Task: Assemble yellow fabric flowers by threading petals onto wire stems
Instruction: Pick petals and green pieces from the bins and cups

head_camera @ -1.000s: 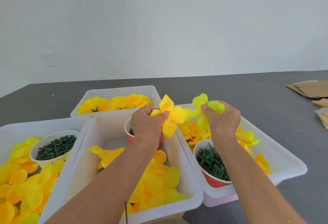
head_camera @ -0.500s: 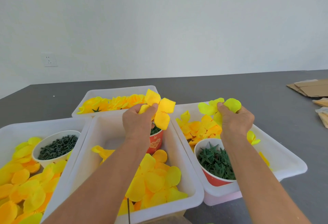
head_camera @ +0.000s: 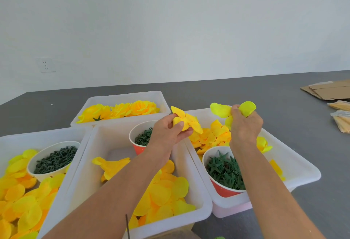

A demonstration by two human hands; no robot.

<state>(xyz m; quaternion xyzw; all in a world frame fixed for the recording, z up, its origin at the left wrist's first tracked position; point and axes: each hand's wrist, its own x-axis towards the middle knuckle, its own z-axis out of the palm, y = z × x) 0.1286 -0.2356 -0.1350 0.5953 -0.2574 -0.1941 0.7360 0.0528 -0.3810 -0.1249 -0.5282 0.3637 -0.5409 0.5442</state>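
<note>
The left hand (head_camera: 166,134) pinches an orange-yellow petal cluster (head_camera: 186,122) while the right hand (head_camera: 245,127) grips lime-yellow petals (head_camera: 220,110) above the white bins (head_camera: 303,172).

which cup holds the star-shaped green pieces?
The red cup in the right-hand bin, just below the right hand. The other red cup holds curly green pieces, the white bowl short dark ones.

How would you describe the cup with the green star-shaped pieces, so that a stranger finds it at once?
Start from the white tray on the right, the one under the right hand. At its near end stands a red paper cup. Alone among the three cups, it holds flat, dark green, star-shaped pieces.
</note>
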